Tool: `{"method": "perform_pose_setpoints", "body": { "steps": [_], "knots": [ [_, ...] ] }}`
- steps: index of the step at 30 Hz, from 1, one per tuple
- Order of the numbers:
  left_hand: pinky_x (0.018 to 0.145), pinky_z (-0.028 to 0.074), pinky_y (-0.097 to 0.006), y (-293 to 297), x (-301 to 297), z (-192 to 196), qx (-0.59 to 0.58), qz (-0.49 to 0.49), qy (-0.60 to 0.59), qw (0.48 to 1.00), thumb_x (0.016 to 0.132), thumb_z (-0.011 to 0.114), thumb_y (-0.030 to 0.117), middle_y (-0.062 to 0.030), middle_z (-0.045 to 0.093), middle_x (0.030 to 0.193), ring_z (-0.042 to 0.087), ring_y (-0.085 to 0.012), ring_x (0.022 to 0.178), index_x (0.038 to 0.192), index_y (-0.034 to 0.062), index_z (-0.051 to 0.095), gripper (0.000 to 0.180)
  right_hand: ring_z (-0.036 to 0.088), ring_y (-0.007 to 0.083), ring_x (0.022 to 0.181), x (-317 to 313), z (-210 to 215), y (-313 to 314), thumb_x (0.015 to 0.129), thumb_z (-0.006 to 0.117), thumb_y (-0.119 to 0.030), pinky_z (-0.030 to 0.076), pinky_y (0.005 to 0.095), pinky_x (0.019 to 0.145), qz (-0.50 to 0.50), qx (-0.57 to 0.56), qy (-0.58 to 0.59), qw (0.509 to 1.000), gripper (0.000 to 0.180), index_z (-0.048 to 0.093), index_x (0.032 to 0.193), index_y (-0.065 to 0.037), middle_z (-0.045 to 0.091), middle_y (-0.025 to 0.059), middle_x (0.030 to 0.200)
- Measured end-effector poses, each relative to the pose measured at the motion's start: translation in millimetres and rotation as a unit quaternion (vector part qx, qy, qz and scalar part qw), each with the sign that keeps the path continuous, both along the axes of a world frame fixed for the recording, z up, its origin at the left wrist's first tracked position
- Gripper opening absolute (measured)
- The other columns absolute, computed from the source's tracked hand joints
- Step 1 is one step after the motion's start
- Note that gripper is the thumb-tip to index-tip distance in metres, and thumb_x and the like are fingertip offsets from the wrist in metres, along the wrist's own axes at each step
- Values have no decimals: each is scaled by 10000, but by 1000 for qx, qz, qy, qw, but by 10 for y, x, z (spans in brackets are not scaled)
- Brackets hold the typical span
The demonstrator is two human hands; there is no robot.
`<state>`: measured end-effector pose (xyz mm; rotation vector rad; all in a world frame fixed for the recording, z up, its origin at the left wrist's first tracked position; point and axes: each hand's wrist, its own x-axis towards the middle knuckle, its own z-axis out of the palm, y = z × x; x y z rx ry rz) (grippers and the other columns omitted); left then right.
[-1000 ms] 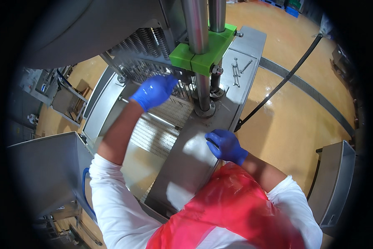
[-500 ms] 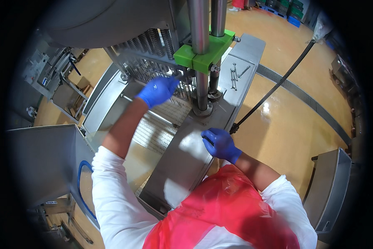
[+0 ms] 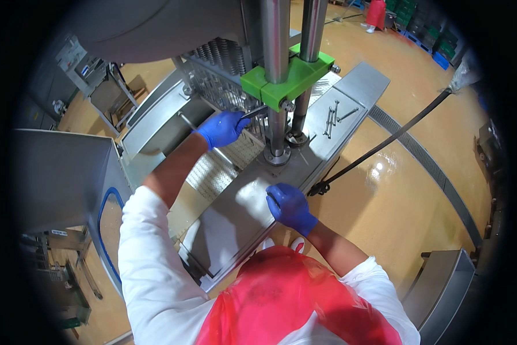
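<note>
In my blue-gloved left hand is a slim dark wrench, with my fingers wrapped around its handle. Its far end reaches the bolt end under a bright green clamp block. That block sits around two steel columns of a machine. My right hand, also in a blue glove, is closed above the near part of the steel machine bed. A dark piece shows between its thumb and fingers, too hidden to name.
Several long bolts lie on the bed right of the columns. Springs and needles hang over a perforated plate. A black cable slants across at right above a floor drain. A steel bin stands at lower right.
My left hand has moved slightly down in the picture, and the wrench shows more clearly. My right hand sits slightly lower and further left. The whole view has shifted.
</note>
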<state>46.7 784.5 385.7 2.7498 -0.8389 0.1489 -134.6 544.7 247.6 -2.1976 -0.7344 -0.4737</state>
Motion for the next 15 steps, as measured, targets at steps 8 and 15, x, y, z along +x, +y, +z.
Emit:
{"method": "perform_pose_setpoints", "body": {
  "steps": [8, 15],
  "knots": [
    [774, 537, -517, 75, -8, 44, 78, -1, -7, 997, 1034, 486, 364, -224, 687, 880, 659, -449, 850, 975, 45, 678, 377, 659, 368, 846, 98, 21, 34, 868, 694, -157, 547, 446, 771, 23, 14, 58, 998, 261, 636, 1098, -48, 668, 148, 932],
    [763, 547, -472, 81, -572, 305, 94, -139, 78, 983, 922, 640, 278, -212, 681, 836, 680, -393, 818, 934, 61, 707, 227, 690, 345, 846, 207, 1146, 238, 896, 704, -169, 562, 441, 790, -129, -101, -123, 979, 445, 528, 1292, -68, 690, 145, 938]
  ]
}}
